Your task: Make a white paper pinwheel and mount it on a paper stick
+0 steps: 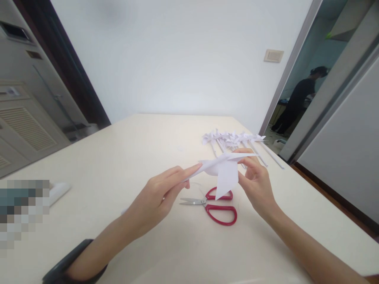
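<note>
A folded white paper piece (227, 173) with pointed flaps hangs in the air between my two hands, above the table. My left hand (164, 189) pinches its left end between thumb and fingers. On the other side, my right hand (256, 179) has its fingers closed on the right edge of the paper. Below the paper lie red-handled scissors (221, 215), blades slightly apart and pointing left; one flap covers part of the upper handle loop. Behind my right hand rest several white paper pinwheels (231, 139) on paper sticks, heads toward the wall.
The cream table (142, 146) meets a white wall (183, 59) at the back. At the left edge lies a white roll (60, 192), next to a blurred-out patch. Beyond the doorway on the right stands a person (302, 96) in dark clothes.
</note>
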`<state>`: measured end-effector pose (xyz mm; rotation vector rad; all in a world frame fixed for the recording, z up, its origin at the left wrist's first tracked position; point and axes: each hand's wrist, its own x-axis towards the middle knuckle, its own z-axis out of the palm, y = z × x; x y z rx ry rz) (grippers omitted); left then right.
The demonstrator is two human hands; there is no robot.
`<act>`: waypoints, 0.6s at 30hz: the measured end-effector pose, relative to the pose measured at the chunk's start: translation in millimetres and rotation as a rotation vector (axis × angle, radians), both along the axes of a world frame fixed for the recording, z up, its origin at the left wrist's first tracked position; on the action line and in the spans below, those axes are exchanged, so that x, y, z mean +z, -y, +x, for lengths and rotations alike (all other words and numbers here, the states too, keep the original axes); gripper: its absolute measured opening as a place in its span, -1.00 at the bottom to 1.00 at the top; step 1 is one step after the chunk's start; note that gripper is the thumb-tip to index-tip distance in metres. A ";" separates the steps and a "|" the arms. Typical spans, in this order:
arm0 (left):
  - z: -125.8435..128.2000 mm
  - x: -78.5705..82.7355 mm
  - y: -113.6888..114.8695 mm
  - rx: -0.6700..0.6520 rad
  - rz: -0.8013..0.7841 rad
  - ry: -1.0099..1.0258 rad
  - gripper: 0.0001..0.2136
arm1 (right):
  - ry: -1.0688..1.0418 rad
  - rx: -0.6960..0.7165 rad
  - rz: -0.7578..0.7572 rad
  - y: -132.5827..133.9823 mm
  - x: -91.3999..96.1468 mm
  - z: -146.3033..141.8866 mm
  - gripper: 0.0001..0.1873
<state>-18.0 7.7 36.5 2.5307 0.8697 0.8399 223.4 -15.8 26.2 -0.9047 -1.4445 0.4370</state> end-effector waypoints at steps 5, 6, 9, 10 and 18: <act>2.0 -6.3 -0.2 -0.069 -0.058 -0.038 -0.49 | -0.036 0.010 -0.035 0.6 -4.7 -4.0 -0.76; 2.6 -6.6 0.1 -0.071 -0.069 -0.028 -0.50 | -0.039 0.009 -0.043 1.2 -5.2 -4.6 -0.78; 4.7 -5.7 1.6 -0.066 -0.138 -0.004 -0.56 | -0.040 -0.004 -0.048 2.9 -5.1 -6.2 -0.87; 5.7 -5.7 2.4 -0.071 -0.187 0.011 -0.58 | -0.038 -0.013 -0.049 3.2 -4.9 -6.5 -0.90; 16.4 -24.9 6.2 -0.305 -0.771 0.262 -0.56 | -0.037 -0.141 -0.143 -2.7 -6.7 1.0 -0.65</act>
